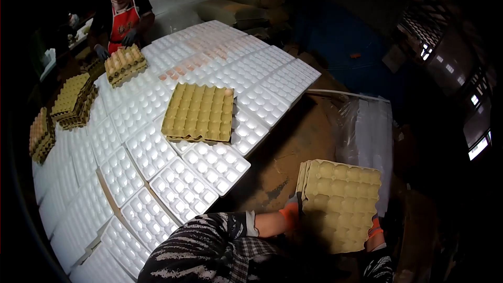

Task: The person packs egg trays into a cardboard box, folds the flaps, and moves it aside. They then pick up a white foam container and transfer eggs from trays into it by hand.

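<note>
A stack of empty yellowish pulp egg trays (341, 204) is held at the lower right, between my two hands. My left hand (292, 210), in a dark and orange glove, is at the stack's left side, its fingers wrapped on the edge. At the lower right side of the stack is my right hand (375, 228), also with orange showing; its fingers are mostly behind the trays. On the white table of trays lies another pulp tray stack (198, 112), with one egg (228, 93) in its top right corner.
White foam trays (186, 188) cover the big table. Pulp stacks (73, 97) and egg-filled trays (126, 64) stand along its far left side, near a person in a red apron (124, 23). Plastic-wrapped white material (367, 131) stands at the right; sacks (238, 13) lie behind.
</note>
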The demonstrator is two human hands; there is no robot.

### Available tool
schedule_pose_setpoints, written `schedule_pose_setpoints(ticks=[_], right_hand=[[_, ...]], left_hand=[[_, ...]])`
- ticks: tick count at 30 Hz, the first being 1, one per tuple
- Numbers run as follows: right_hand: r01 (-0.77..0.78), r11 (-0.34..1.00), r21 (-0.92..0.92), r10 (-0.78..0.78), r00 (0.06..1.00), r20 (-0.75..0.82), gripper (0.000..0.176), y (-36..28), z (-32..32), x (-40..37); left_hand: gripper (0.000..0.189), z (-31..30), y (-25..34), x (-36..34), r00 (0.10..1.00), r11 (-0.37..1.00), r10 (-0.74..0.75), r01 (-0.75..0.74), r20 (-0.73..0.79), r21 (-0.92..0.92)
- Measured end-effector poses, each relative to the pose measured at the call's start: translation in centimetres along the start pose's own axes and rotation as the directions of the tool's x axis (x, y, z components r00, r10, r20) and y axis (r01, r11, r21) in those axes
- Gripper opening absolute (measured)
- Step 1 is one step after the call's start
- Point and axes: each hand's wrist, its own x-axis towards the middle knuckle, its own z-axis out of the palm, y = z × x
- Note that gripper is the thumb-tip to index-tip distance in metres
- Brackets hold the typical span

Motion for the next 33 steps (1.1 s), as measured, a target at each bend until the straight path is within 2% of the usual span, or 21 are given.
schedule_pose_setpoints(ticks=[1,2,4,5,6,7,8,9,10,11,12,13,15,20,25,26,27,28,31,32,33], right_hand=[[0.011,1.0,0.001,-0.011,0.999,0.052,0.055,-1.3,2.1,2.7],[0.027,1.0,0.003,-0.027,0.995,0.098,0.055,-2.8,4.1,5.4],[0.052,0.999,0.003,-0.051,0.979,0.199,0.055,-5.9,8.0,11.1],[0.06,0.998,0.009,-0.06,0.967,0.247,0.055,-7.0,10.1,13.8],[0.07,0.997,0.008,-0.07,0.954,0.291,0.055,-7.8,11.7,16.1],[0.073,0.997,0.006,-0.07,0.938,0.339,0.055,-8.9,13.5,18.8],[0.07,0.998,0.008,-0.067,0.92,0.385,0.055,-9.7,15.7,21.6],[0.07,0.998,0.003,-0.064,0.897,0.438,0.055,-10.2,17.9,24.7],[0.064,0.998,-0.006,-0.053,0.875,0.48,0.055,-10.6,20.2,27.8],[0.054,0.998,-0.014,-0.038,0.847,0.53,0.055,-10.7,22.8,31.2],[0.049,0.999,-0.019,-0.03,0.821,0.571,0.056,-10.8,25.5,34.5],[0.036,0.999,-0.034,-0.007,0.787,0.617,0.056,-10.6,28.1,37.9],[0.012,0.997,-0.073,0.042,0.716,0.696,0.056,-10.1,33.4,44.5],[-0.102,0.959,-0.265,0.278,0.532,0.8,0.056,-5.4,42.6,56.4],[-0.203,0.879,-0.431,0.476,0.34,0.811,0.056,-1.0,42.7,62.2],[-0.215,0.863,-0.457,0.504,0.309,0.807,0.057,-0.4,42.4,63.1],[-0.213,0.853,-0.477,0.521,0.283,0.805,0.057,-0.2,42.9,63.7],[-0.217,0.847,-0.486,0.531,0.277,0.801,0.057,0.3,42.9,64.4],[-0.236,0.851,-0.47,0.524,0.309,0.793,0.057,2.5,43.8,66.4],[-0.238,0.859,-0.453,0.51,0.332,0.793,0.057,3.4,43.8,67.5],[-0.237,0.87,-0.431,0.491,0.353,0.796,0.057,4.3,44.0,68.9]], left_hand=[[0.053,-2.7,1.3,2.7,0.981,0.963,0.182,-0.192,0.071,0.187],[0.053,-5.3,2.6,5.3,0.924,0.856,0.357,-0.383,0.138,0.346],[0.052,-2.1,11.0,4.3,0.938,0.937,0.345,-0.346,0.045,0.035],[0.05,2.0,15.9,1.6,0.955,0.912,0.295,-0.278,0.012,-0.302],[0.047,0.7,18.7,3.2,0.938,0.893,0.33,-0.274,0.106,-0.357],[0.046,1.4,21.7,3.3,0.922,0.868,0.385,-0.343,0.051,-0.358],[0.046,2.5,25.0,2.7,0.937,0.876,0.349,-0.313,0.034,-0.368],[0.044,5.0,28.1,1.5,0.909,0.873,0.38,-0.413,-0.169,-0.258],[0.042,4.7,30.6,2.2,0.883,0.85,0.425,-0.464,-0.198,-0.247],[0.041,0.5,32.3,4.8,0.822,0.796,0.569,-0.561,-0.036,-0.229],[0.041,-1.8,34.7,7.1,0.79,0.757,0.611,-0.566,0.046,-0.328],[0.041,-5.3,38.0,10.0,0.793,0.768,0.604,-0.557,0.071,-0.316],[0.041,-8.7,42.6,12.3,0.772,0.742,0.635,-0.615,-0.012,-0.268],[0.042,-16.4,48.2,16.1,0.739,0.711,0.644,-0.674,-0.201,-0.202],[0.043,-23.4,48.1,18.4,0.693,0.67,0.631,-0.713,-0.349,-0.206],[0.037,-19.0,48.1,16.8,0.7,0.7,0.551,-0.684,-0.453,-0.206],[0.038,-20.9,47.7,17.2,0.675,0.687,0.575,-0.705,-0.462,-0.175],[0.039,-22.9,47.3,17.4,0.644,0.672,0.603,-0.728,-0.471,-0.136],[0.04,-11.8,46.1,13.7,0.425,0.531,0.355,-0.825,-0.833,-0.195],[0.051,-12.4,45.0,13.6,0.257,0.582,0.43,-0.812,-0.865,0.048],[0.064,-12.8,43.9,13.5,0.08,0.618,0.49,-0.734,-0.868,0.281]])
